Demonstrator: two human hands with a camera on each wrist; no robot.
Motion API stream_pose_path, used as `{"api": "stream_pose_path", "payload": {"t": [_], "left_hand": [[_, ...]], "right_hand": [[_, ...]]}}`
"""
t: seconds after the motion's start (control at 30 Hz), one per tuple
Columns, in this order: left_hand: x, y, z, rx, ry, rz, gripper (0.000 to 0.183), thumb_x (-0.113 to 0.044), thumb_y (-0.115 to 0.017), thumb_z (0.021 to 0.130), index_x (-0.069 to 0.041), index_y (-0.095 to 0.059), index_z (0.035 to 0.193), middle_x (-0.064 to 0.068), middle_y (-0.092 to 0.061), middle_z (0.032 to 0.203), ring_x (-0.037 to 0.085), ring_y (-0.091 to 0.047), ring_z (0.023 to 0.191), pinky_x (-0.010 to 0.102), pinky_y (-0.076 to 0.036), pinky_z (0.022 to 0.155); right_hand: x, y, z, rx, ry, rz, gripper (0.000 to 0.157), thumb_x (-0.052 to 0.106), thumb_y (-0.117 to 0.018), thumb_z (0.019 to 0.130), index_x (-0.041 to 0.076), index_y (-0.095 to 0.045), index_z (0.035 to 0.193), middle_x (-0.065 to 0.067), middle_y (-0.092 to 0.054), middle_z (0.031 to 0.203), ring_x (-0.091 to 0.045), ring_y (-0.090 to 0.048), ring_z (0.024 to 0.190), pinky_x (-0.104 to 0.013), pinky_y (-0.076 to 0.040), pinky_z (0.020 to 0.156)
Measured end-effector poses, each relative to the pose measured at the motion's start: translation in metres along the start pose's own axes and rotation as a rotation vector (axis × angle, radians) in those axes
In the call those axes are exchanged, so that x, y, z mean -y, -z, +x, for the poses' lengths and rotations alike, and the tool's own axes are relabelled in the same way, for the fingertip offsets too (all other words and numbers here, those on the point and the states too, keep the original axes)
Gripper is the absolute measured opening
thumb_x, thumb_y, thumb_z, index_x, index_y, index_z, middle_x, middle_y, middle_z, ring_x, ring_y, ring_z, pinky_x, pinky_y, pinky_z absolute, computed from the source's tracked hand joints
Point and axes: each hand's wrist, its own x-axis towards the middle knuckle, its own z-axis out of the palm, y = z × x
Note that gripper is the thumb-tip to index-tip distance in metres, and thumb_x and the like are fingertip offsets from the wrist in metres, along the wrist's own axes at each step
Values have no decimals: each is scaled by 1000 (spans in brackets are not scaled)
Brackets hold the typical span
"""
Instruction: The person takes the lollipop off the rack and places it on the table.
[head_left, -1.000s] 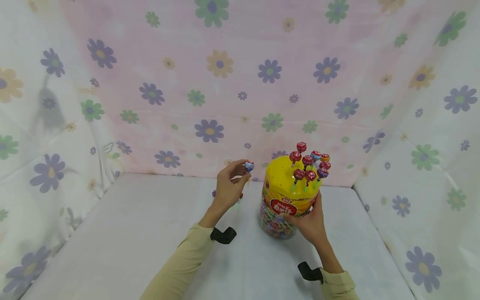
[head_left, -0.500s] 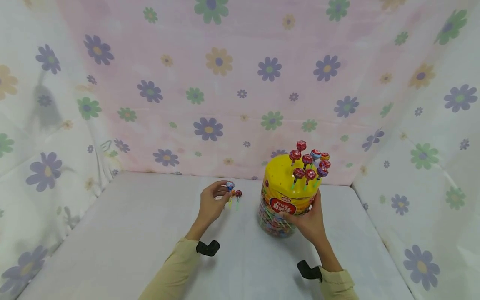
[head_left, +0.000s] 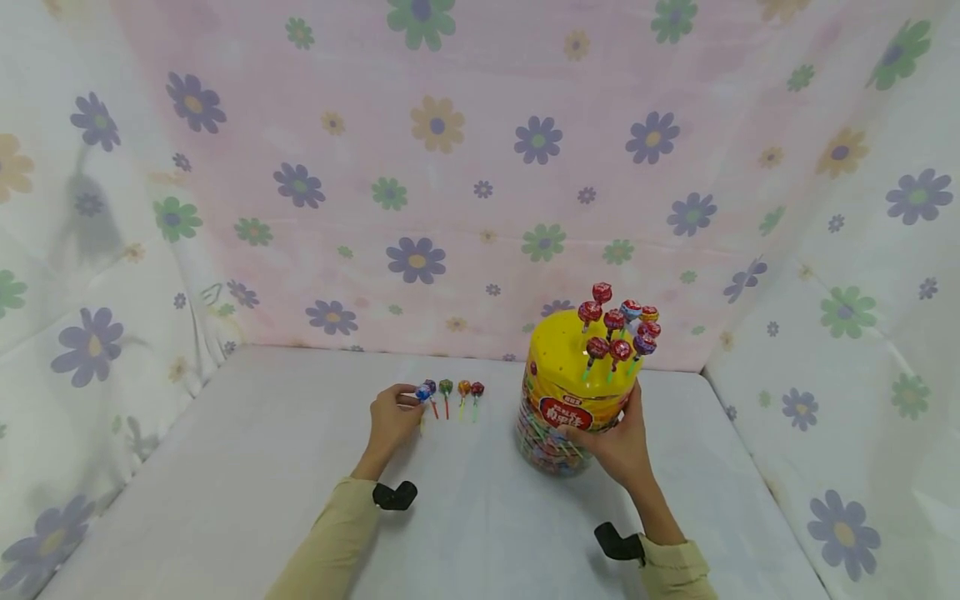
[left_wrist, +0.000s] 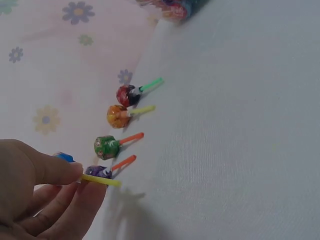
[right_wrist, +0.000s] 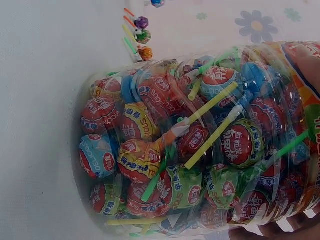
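My left hand (head_left: 393,423) pinches a blue lollipop (left_wrist: 63,157) with a yellow stick between thumb and fingers. It is at the left end of a row on the table, right by a purple lollipop (left_wrist: 99,171) with an orange stick. Along the row follow a green lollipop (head_left: 446,387), an orange lollipop (head_left: 464,388) and a red lollipop (head_left: 477,389). My right hand (head_left: 617,446) grips the side of a big clear jar (right_wrist: 200,145) packed with wrapped lollipops. Several lollipops (head_left: 614,320) stand upright by their sticks in its yellow lid (head_left: 555,346).
A white cloth covers the table (head_left: 300,467). Flowered curtains (head_left: 480,208) close off the back and both sides. Black camera mounts (head_left: 395,496) sit on the wrists.
My left hand has moved left and down from near the jar, carrying the blue lollipop to the row's left end. The right hand and jar have stayed in place.
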Motion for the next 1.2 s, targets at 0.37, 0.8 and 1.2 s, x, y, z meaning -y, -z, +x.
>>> {"api": "stream_pose_path", "payload": {"t": [0.37, 0.8, 1.2], "left_hand": [[9, 1, 17, -41, 101, 104, 30, 1, -70, 84, 11, -67, 113, 25, -74, 94, 39, -72, 88, 48, -59, 80], [7, -2, 29, 15, 110, 166, 32, 1, -71, 84, 14, -65, 112, 28, -73, 95, 44, -68, 97, 55, -54, 89], [9, 2, 29, 66, 122, 152, 38, -5, -78, 84, 11, -67, 116, 24, -74, 93, 36, -70, 88, 45, -59, 78]], "right_hand": [[5, 0, -1, 6, -21, 3, 107, 9, -89, 77, 26, -19, 156, -3, -45, 145, -25, -48, 136, -56, -39, 115], [42, 2, -10, 19, -29, 4, 103, 1, -87, 78, 13, -20, 155, -14, -45, 144, -33, -48, 135, -58, -40, 114], [20, 0, -5, 10, -14, 5, 106, 3, -87, 78, 17, -19, 157, -12, -44, 145, -32, -47, 136, -59, -39, 113]]}}
